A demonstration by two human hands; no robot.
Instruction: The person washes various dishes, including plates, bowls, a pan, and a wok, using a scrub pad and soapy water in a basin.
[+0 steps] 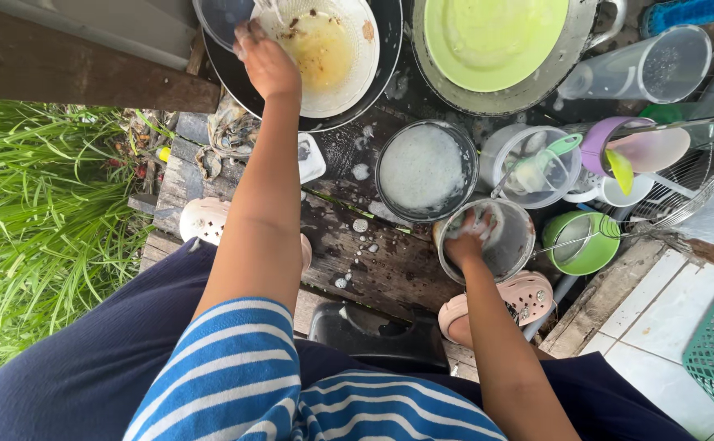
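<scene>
Left of the foamy round pan [426, 170], the left hand [265, 61] pinches the greasy white plate [328, 51] by its rim inside a black basin [373, 90]. Right of the pan, the right hand [465, 243] closes on a sponge inside a small steel pot [496, 241]. Soapy fingers could let the plate slip. The sponge is mostly hidden, and the basin is cut off at the top.

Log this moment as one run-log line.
left hand: on dirty white plate in black basin | right hand: soapy, inside small metal pot | wet wooden deck
</scene>
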